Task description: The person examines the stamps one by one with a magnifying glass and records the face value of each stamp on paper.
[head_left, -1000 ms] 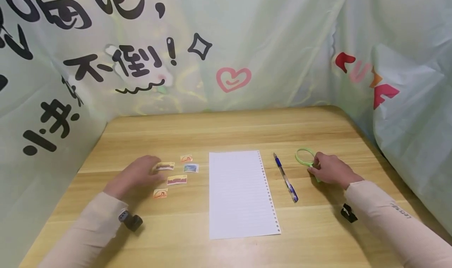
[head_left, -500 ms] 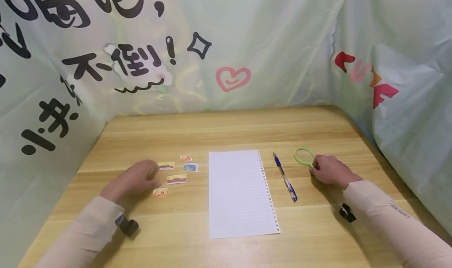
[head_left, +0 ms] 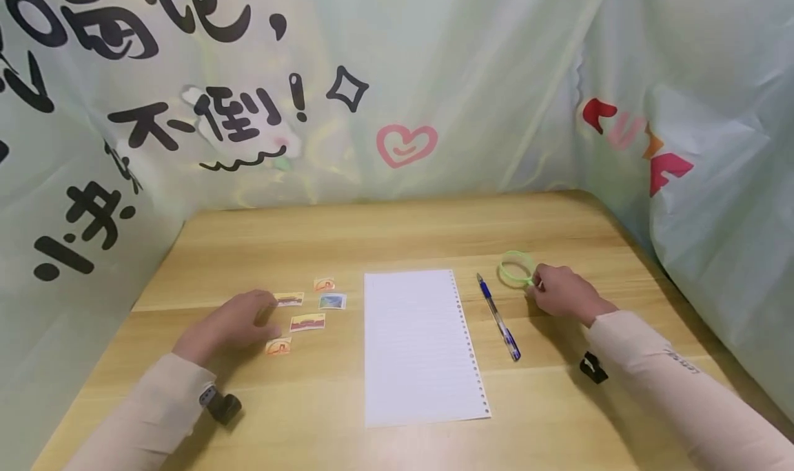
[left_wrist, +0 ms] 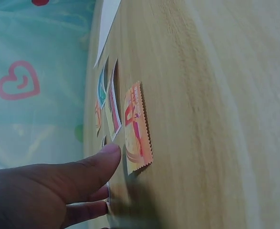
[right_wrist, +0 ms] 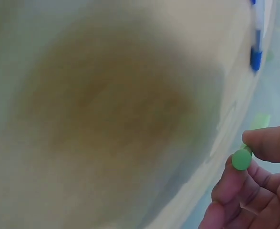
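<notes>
My left hand (head_left: 226, 326) rests at the left edge of several small postage stamps, fingers loosely bent and holding nothing that I can see. Its fingertips are by a yellow stamp (head_left: 290, 298); its thumb is close to an orange stamp (left_wrist: 137, 131) with perforated edges. Others are a red-and-yellow stamp (head_left: 307, 322), a blue one (head_left: 332, 301) and a small orange one (head_left: 324, 284). On the right, my right hand (head_left: 566, 292) pinches the handle of a green-rimmed magnifying glass (head_left: 501, 276), its ring raised slightly off the table. The round handle end (right_wrist: 241, 159) shows between thumb and fingers.
A lined sheet of paper (head_left: 422, 347) with punched holes lies mid-table. Beside it is a blue pen (head_left: 498, 317), between the paper and my right hand. A printed cloth (head_left: 471, 78) hangs behind the wooden table (head_left: 397, 233) and along both sides.
My right hand has moved left and slightly up with the magnifying glass, bringing its ring nearer the pen. My left hand has drawn back a little to the left; the stamps stay put.
</notes>
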`<state>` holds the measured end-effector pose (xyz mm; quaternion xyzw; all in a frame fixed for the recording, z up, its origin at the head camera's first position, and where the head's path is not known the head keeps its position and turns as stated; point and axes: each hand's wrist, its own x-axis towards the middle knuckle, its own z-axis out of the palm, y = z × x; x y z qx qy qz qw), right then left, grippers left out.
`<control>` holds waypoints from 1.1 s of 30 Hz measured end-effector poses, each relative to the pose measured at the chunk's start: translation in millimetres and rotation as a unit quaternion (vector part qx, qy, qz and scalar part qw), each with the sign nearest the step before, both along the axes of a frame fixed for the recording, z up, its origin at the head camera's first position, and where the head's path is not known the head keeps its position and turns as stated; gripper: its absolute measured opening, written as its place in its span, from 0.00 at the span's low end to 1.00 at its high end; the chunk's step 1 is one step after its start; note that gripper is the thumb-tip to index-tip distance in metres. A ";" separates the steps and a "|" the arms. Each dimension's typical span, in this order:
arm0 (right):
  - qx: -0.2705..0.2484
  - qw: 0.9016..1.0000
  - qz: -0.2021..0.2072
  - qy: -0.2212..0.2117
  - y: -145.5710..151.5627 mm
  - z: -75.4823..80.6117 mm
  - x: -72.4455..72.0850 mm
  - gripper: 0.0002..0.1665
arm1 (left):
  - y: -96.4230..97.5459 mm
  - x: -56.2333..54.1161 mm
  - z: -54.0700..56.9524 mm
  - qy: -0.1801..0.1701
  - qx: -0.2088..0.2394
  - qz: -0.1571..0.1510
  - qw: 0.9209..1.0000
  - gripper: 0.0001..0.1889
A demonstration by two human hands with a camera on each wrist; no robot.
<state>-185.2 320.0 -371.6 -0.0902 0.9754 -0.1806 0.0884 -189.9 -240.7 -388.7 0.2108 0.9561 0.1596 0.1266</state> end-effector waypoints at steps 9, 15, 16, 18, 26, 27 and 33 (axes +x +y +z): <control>-0.007 1.000 0.027 0.015 -42.6 8.6 -13.5 0.15 | -0.8 2.2 0.4 0.005 -0.002 0.001 1.000 0.32; -0.014 0.999 0.051 0.013 -73.7 6.4 -21.4 0.15 | 1.3 4.2 0.5 0.009 -0.010 -0.003 1.000 0.32; -0.019 0.998 0.056 0.012 -79.0 6.1 -22.3 0.15 | 1.5 4.4 0.0 0.012 -0.013 -0.004 1.000 0.32; -0.023 0.998 0.063 0.010 -89.6 5.3 -24.1 0.15 | 1.4 5.0 -0.8 0.015 -0.016 -0.004 1.000 0.31; -0.004 0.996 0.083 0.019 -127.4 1.5 -31.9 0.15 | 1.5 4.8 -2.9 0.011 -0.011 -0.003 1.000 0.30; -0.005 0.996 0.085 0.020 -132.3 1.0 -32.1 0.15 | 1.6 5.1 -3.3 0.011 -0.012 -0.002 1.000 0.30; -0.012 0.993 0.111 0.028 -161.1 -0.1 -33.3 0.13 | 0.4 4.4 -5.3 0.021 -0.011 0.001 1.000 0.30</control>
